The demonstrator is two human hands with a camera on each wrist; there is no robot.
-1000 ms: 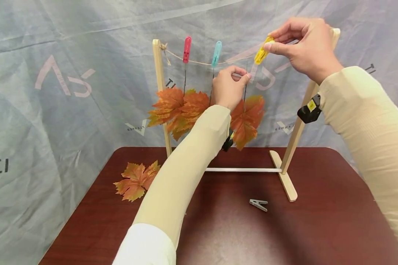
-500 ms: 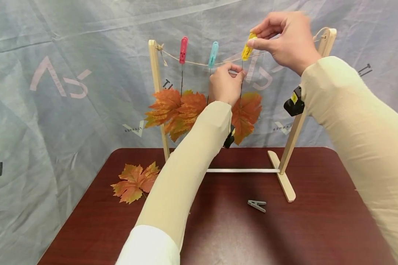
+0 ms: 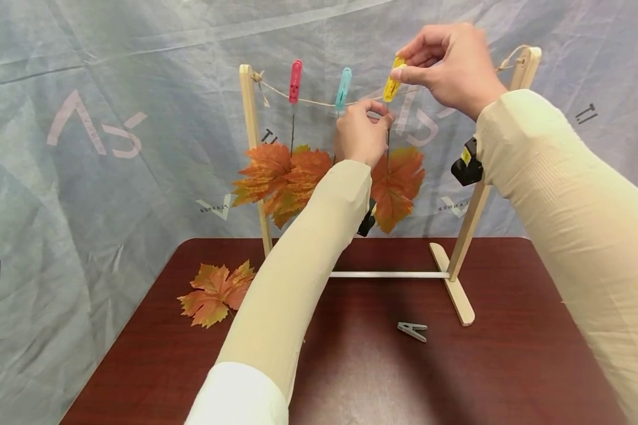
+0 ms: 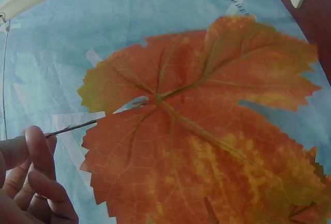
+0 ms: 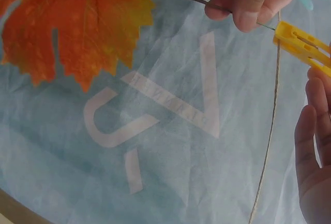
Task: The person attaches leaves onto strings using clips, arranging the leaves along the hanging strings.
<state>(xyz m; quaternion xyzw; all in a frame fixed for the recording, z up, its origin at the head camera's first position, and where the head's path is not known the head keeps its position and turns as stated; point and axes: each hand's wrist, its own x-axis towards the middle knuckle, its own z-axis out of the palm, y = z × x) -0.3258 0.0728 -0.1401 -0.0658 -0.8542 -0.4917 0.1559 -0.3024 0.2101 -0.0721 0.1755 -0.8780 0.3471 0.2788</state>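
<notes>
An orange maple leaf (image 3: 396, 186) hangs by its thin dark stem, which my left hand (image 3: 363, 133) pinches between thumb and fingertips just below the string. In the left wrist view the leaf (image 4: 196, 110) fills much of the frame. My right hand (image 3: 457, 68) pinches a yellow clothespin (image 3: 392, 82) between thumb and fingers. Seen from the right wrist, the yellow clothespin (image 5: 300, 45) sits across the string (image 5: 271, 110), its tip at the stem's end. To the left, a red clothespin (image 3: 295, 81) and a light blue clothespin (image 3: 344, 88) hold more leaves (image 3: 268, 168) on the string.
A wooden frame with a right post (image 3: 473, 218) and left post (image 3: 251, 112) carries the string. A grey clothespin (image 3: 413, 330) lies on the dark red table (image 3: 361, 366). Another leaf (image 3: 212, 292) lies at the table's left. A grey cloth hangs behind.
My right hand has moved left with the yellow clothespin, bringing it from beside the stem onto the string at the stem's top. My left hand has stayed on the stem.
</notes>
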